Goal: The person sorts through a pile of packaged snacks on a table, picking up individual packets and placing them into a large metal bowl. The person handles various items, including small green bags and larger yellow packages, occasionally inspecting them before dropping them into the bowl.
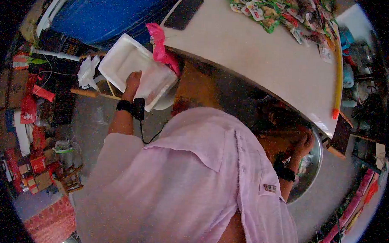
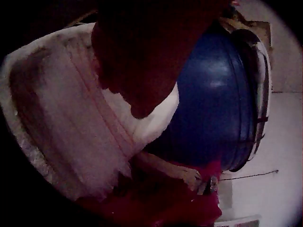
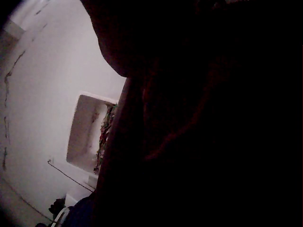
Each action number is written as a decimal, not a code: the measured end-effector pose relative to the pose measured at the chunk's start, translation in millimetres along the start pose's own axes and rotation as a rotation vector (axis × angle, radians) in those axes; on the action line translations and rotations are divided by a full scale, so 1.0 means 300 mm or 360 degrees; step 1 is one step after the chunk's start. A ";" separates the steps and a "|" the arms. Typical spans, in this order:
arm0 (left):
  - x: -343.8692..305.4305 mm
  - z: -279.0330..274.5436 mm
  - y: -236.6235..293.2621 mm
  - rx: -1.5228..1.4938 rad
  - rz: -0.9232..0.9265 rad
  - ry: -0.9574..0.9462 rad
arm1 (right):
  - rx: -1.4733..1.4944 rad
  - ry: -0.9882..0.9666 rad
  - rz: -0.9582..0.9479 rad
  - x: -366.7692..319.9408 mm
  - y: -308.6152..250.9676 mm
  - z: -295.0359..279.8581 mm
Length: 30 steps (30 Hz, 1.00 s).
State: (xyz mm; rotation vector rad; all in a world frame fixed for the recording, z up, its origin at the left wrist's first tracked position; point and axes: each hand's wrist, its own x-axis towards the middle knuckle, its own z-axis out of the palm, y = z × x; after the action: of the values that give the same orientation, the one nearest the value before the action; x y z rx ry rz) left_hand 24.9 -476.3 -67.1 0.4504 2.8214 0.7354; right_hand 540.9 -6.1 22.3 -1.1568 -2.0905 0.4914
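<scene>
My left hand [image 1: 133, 81] holds a white foam box [image 1: 112, 69] at its near side, fingers curled over the rim. The box is tilted, its hollow inside facing up. In the left wrist view, the hand [image 2: 137, 71] is a dark shape over the box's pale wall [image 2: 57, 109]. My right hand [image 1: 304, 144] is low beside the table's right corner, over a round metal basin [image 1: 317, 168] with packets in it. Its fingers look bent, but I cannot tell what they hold. The right wrist view is mostly dark.
A white table [image 1: 257, 55] bears a black phone [image 1: 183, 13] and a heap of small packets [image 1: 288, 15]. A pink bag [image 1: 162, 52] hangs by the box. Behind stands a large blue barrel [image 2: 210, 94]. Red boxes [image 1: 38, 165] are stacked at the left.
</scene>
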 end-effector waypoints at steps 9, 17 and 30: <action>0.038 0.052 -0.042 0.1191 0.0509 -0.0354 | -0.0034 0.0029 -0.0122 -0.001 0.072 0.011; 0.009 -0.049 0.001 0.0366 0.0376 0.0660 | -0.0064 0.0006 -0.0043 -0.009 0.085 0.013; -0.023 -0.217 0.957 -0.0661 0.0627 0.0254 | 0.0838 -0.0242 0.0023 0.238 -0.404 0.023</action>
State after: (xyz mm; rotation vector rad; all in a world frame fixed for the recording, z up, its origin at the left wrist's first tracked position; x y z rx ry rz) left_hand 84.2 -269.1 133.6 0.9142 2.6321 1.4539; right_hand 438.5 -10.1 119.0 -0.8431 -1.9058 1.0881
